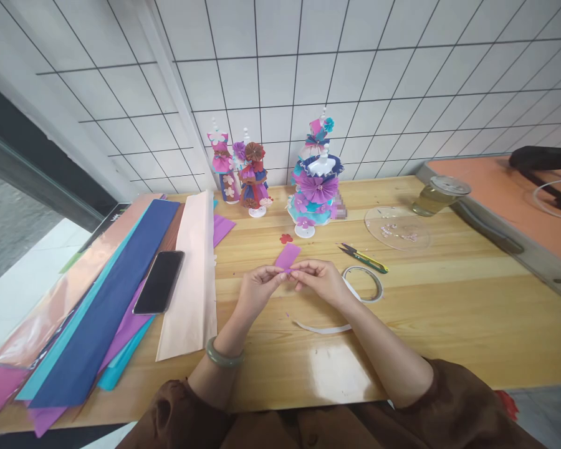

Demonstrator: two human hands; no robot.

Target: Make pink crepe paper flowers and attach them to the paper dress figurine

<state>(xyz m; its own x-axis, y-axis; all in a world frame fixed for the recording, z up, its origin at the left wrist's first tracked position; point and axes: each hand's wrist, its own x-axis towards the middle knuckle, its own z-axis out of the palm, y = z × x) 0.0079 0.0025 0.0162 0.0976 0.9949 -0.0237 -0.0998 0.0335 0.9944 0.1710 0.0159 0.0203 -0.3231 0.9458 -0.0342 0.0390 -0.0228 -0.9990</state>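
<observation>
At left, a phone lies on coloured paper sheets. The left hand pinches the near end of a purple paper strip between thumb and fingers; the strip projects forward, beyond the fingertips. The right hand grips the same end from its right side. Farther right, a tape roll lies near that hand, snips just beyond.
</observation>
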